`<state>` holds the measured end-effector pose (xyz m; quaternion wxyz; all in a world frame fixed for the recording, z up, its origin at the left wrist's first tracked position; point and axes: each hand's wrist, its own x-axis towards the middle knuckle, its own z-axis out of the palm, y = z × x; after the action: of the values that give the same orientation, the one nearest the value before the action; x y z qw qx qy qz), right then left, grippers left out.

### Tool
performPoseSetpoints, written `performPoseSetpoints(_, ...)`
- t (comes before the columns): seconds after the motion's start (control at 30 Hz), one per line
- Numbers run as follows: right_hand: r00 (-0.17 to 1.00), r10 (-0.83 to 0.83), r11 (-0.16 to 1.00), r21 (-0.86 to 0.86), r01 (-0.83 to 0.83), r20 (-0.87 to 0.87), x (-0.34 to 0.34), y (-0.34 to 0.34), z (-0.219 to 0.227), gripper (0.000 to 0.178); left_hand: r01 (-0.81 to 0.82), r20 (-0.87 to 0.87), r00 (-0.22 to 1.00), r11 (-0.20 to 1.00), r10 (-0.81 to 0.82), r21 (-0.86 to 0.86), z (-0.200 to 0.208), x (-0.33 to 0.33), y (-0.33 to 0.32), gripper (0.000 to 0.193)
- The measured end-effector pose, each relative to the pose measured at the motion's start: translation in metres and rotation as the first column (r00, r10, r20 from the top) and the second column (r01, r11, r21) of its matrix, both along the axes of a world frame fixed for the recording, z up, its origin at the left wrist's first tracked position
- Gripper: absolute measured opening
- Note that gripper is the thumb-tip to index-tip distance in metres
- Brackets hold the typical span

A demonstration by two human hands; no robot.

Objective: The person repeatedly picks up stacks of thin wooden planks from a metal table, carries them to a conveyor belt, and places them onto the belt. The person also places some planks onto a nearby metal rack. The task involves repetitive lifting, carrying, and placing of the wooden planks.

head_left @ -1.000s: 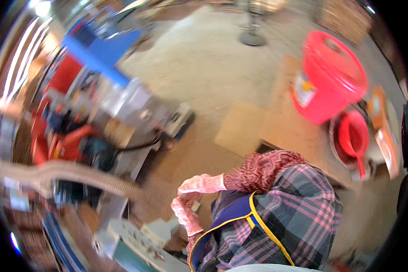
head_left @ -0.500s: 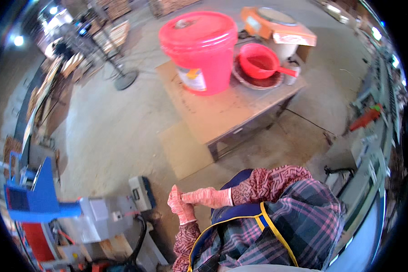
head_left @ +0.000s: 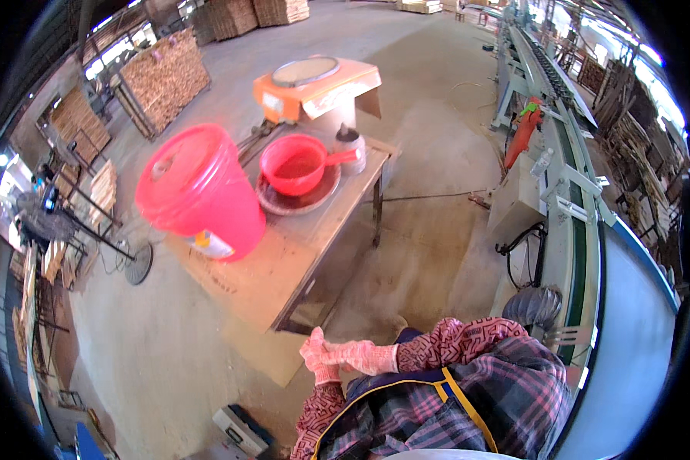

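Observation:
My left hand [head_left: 319, 356], in a pinkish-white knitted glove, is held in front of my body with its fingers closed. Reaching across from the right, my right hand [head_left: 362, 356], gloved alike, meets it, and the two are clasped together. Its fingertips are hidden against the left glove. I make out no tool or other object in either hand. Patterned red sleeves [head_left: 460, 343] cover both forearms. Just beyond the hands is the near corner of a low table [head_left: 272, 287], which they do not appear to touch.
On the table stand a lidded red bucket [head_left: 207, 192], a red dipper [head_left: 293, 165] in a round pan [head_left: 314, 201], and an orange box [head_left: 314, 84]. A long machine rail [head_left: 583, 253] runs along the right. Wood stacks [head_left: 165, 80] and a round-based stand [head_left: 138, 264] are at left.
The view has turned right, so the table and bucket sit further left and the rail shows more. My hands stay clasped and are nearer the table's corner.

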<state>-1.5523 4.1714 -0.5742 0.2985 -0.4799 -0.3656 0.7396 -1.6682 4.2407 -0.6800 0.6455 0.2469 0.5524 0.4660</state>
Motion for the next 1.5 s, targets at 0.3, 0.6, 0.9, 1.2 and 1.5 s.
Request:
performPoseSetpoints(0.3, 0.751, -0.520, 0.854, -0.274, 0.443, -0.406, 0.215, 0.003, 0.018, 0.050, 0.296, -0.090, 0.952, 0.955, -0.293, 0.024, -0.023, 0.245, 0.045, 0.033)
performPoseSetpoints(0.6, 0.326, -0.680, 0.587, 0.754, -0.294, 0.657, 0.389, -0.004, 0.011, 0.064, 0.847, -0.730, 0.345, 0.530, -0.591, -0.028, 0.017, 0.454, 0.080, 0.047)
performPoseSetpoints(0.9, 0.154, -0.510, 0.372, -0.055, 0.927, -0.846, 0.528, 0.021, -0.003, 0.056, 0.841, -0.228, 0.350, 0.198, -0.909, 0.503, 0.023, 0.624, 0.108, 0.041)
performPoseSetpoints(1.2, 0.444, -0.667, 0.440, 0.165, 0.883, -0.598, 0.605, 0.210, 0.089, 0.058, 0.723, 0.007, 0.688, 0.687, -0.726, 0.074, 0.156, 0.702, 0.246, 0.033)
performPoseSetpoints(1.5, 0.708, -0.511, 0.780, 0.082, 0.620, -0.488, 0.665, 0.298, 0.074, 0.042, 0.636, -0.252, 0.741, 0.771, -0.623, -0.038, 0.097, 0.727, 0.334, 0.032)
